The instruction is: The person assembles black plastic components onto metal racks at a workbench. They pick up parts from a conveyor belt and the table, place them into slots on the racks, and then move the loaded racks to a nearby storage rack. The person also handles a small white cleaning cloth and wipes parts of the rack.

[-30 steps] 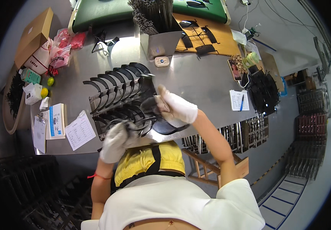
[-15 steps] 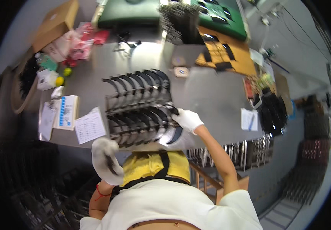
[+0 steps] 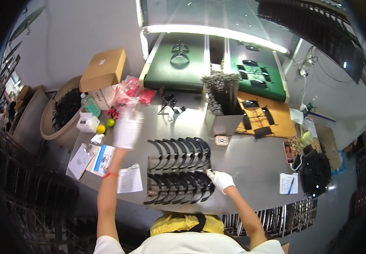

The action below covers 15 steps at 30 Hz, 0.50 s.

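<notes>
A metal rack (image 3: 150, 163) lies on the grey metal table, carrying two rows of black curved strips (image 3: 178, 153). At the rack's right end, between the two rows, my white-gloved right hand (image 3: 222, 181) has its fingers closed on the rack's edge. My left hand (image 3: 128, 129), also in a white glove, is stretched out over the left of the table, close to the pink and red plastic bags (image 3: 128, 92). Motion smears its fingers, so I cannot make out whether they hold anything. A printed sheet (image 3: 130, 178) lies left of the rack.
Green conveyor belts (image 3: 172, 78) stand beyond the table. At the back are a grey box of thin wires (image 3: 227, 125) and a cardboard sheet (image 3: 282, 120) bearing black pieces. A notebook (image 3: 102, 158) lies left; a phone (image 3: 288, 151) and notepad (image 3: 288, 184) lie right.
My left hand has swung from near my waist forward to the far left of the table. My right hand remains at the rack's right end. The view has tilted up, showing more of the conveyors.
</notes>
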Each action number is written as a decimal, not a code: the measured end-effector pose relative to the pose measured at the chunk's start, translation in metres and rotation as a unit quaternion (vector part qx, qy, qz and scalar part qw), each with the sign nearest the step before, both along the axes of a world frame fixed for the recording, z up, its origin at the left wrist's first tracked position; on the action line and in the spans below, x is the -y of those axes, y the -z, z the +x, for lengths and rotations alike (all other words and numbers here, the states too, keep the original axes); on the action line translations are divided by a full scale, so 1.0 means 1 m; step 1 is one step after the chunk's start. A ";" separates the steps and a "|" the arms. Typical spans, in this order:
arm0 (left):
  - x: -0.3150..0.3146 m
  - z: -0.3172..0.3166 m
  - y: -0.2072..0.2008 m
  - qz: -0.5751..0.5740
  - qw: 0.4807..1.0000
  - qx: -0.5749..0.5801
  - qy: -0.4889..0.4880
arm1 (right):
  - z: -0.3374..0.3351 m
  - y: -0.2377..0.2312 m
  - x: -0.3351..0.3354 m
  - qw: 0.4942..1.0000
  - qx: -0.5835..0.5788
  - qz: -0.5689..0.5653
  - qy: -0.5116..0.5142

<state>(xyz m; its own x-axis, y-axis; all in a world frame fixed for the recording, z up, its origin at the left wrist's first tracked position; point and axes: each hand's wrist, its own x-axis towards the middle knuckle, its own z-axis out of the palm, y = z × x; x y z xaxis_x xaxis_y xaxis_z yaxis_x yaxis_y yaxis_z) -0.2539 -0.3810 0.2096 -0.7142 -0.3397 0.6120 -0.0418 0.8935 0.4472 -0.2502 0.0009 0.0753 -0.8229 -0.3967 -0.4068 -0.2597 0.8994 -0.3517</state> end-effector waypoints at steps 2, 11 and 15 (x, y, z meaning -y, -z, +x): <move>-0.068 -0.063 0.018 0.148 0.976 0.112 0.111 | 0.003 -0.003 -0.009 0.998 -0.012 -0.008 0.067; -0.141 -0.238 0.049 -0.043 0.976 0.126 0.172 | 0.079 0.009 -0.096 0.940 -0.001 -0.132 0.316; -0.144 -0.247 0.054 -0.063 0.974 0.119 0.184 | 0.118 0.000 -0.131 0.910 0.080 -0.151 0.378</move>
<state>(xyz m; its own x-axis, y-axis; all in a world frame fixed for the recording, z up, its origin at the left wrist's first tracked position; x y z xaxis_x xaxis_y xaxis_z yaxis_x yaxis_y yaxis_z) -0.5011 -0.2365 0.1557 -0.8999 0.0324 0.4349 0.2020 0.9148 0.3498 -0.1318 0.1320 0.0757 -0.8469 0.1449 -0.5117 0.4692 0.6565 -0.5907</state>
